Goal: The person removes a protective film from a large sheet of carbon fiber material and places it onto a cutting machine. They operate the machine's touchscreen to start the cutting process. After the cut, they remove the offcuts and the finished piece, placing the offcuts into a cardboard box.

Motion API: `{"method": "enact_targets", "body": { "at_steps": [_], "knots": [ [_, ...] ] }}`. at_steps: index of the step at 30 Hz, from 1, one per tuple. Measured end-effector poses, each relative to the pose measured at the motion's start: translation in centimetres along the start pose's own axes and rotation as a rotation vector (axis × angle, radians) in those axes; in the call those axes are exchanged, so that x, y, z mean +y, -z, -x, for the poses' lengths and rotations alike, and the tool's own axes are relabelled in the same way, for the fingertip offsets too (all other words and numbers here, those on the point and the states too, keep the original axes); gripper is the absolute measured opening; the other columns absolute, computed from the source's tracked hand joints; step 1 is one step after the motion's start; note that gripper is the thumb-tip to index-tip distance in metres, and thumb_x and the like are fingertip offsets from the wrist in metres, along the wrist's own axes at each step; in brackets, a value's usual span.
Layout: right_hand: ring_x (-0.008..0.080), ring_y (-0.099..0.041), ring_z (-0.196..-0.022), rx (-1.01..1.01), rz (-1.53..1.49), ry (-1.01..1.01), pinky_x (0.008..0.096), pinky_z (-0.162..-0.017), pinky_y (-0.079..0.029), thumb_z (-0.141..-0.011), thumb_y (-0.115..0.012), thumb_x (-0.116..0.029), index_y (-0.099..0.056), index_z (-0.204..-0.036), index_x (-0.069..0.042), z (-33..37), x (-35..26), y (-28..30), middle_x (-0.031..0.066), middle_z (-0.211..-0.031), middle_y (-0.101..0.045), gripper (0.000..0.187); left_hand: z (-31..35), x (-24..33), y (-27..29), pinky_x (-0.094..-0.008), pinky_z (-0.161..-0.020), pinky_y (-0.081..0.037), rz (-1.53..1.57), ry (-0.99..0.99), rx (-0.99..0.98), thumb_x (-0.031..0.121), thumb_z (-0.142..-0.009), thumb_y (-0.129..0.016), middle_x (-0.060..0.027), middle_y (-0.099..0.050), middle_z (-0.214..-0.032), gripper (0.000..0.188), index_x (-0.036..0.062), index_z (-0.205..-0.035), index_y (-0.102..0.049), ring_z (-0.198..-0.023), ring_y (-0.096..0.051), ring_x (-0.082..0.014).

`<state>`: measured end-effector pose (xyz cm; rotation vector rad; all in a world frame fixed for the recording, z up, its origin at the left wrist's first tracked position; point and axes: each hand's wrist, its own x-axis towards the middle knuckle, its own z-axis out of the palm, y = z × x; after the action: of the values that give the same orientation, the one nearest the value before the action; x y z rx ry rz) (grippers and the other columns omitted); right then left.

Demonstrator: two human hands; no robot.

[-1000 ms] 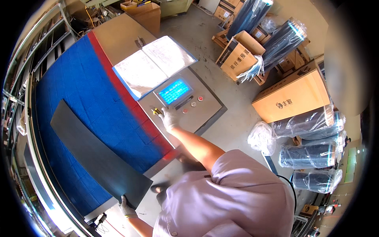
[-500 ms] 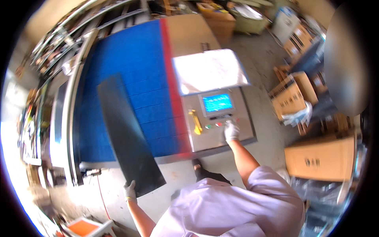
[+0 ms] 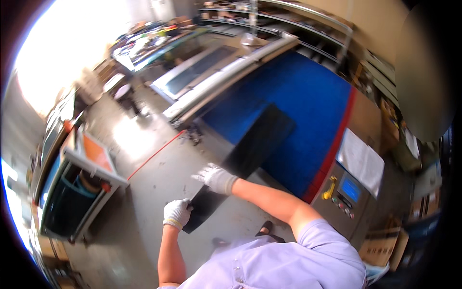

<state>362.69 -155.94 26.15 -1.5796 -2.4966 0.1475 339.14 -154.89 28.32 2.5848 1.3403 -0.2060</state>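
Observation:
A long dark sheet slants from the blue bed of a large machine over its front edge toward me. My left hand, in a white knitted glove, is closed on the sheet's near left corner. My right hand, gloved the same way, reaches across the sheet, its fingers stretched out toward the left. It hides part of the sheet's left edge; whether the palm touches the surface I cannot tell. Right of the bed's red border is the control panel, with a lit screen, coloured buttons and a yellow tool.
A white-framed cart with an orange top stands at the left. A red cable crosses the grey floor. Behind the machine's long rail are a cluttered table and shelving. Cardboard boxes lie at the lower right.
My right hand has left the control panel and come over to the sheet. My left hand still holds the near corner. The view has swung left.

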Motion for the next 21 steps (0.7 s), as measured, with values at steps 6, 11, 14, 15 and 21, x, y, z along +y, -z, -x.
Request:
{"method": "enact_targets", "body": {
  "at_steps": [6,11,14,15,21],
  "knots": [
    [0.0313,-0.068,-0.072,0.096,-0.016,0.288,0.0413,-0.063,-0.053,-0.081,-0.06,-0.017,-0.067,-0.084,-0.013,-14.7,-6.5,4.9,0.0126,-0.076,-0.068,0.009,10.4,-15.5,10.8,-0.0401,-0.102,-0.041,0.334,0.208,1.098,0.023,-0.081,-0.073,-0.0173,-0.05,-0.13,0.068,0.0082,-0.14,-0.043,-0.124,-0.047,-0.0321],
    [0.0309,-0.068,-0.071,0.364,-0.26,0.351,0.0383,-0.067,-0.052,-0.087,-0.066,-0.015,-0.068,-0.098,0.002,-22.8,-16.0,22.8,0.019,-0.078,-0.066,0.021,11.8,-27.5,7.4,-0.0352,-0.108,-0.037,1.222,0.22,0.909,0.025,-0.09,-0.064,-0.0157,-0.036,-0.15,0.077,0.0048,-0.152,-0.024,-0.137,-0.038,-0.0263],
    [0.0263,-0.064,-0.066,0.552,-0.479,0.448,0.0371,-0.065,-0.049,-0.085,-0.066,-0.014,-0.067,-0.093,0.003,-26.4,-19.8,27.3,0.0177,-0.074,-0.065,0.019,6.4,-24.5,8.4,-0.0334,-0.104,-0.042,1.509,-0.267,0.807,0.016,-0.087,-0.068,-0.0109,-0.037,-0.15,0.078,0.0056,-0.152,-0.026,-0.137,-0.038,-0.0236],
    [0.0217,-0.063,-0.066,0.549,-0.545,0.459,0.0358,-0.066,-0.049,-0.085,-0.067,-0.014,-0.067,-0.092,0.003,-27.6,-21.2,27.9,0.0163,-0.073,-0.065,0.019,6.3,-25.1,9.6,-0.0327,-0.103,-0.043,1.531,-0.325,0.899,0.013,-0.086,-0.07,-0.0093,-0.038,-0.149,0.079,0.0059,-0.152,-0.027,-0.137,-0.038,-0.0228],
    [0.0133,-0.055,-0.068,0.531,-0.713,0.313,0.0318,-0.067,-0.047,-0.088,-0.064,-0.014,-0.067,-0.091,0.005,-35.5,-18.8,27.6,0.0074,-0.073,-0.064,0.02,5.0,-31.9,19.1,-0.0262,-0.07,-0.05,1.378,0.056,0.903,0.02,-0.085,-0.075,-0.0003,-0.068,-0.083,0.027,-0.0015,-0.1,-0.072,-0.075,-0.059,-0.0078]
  ]
}}
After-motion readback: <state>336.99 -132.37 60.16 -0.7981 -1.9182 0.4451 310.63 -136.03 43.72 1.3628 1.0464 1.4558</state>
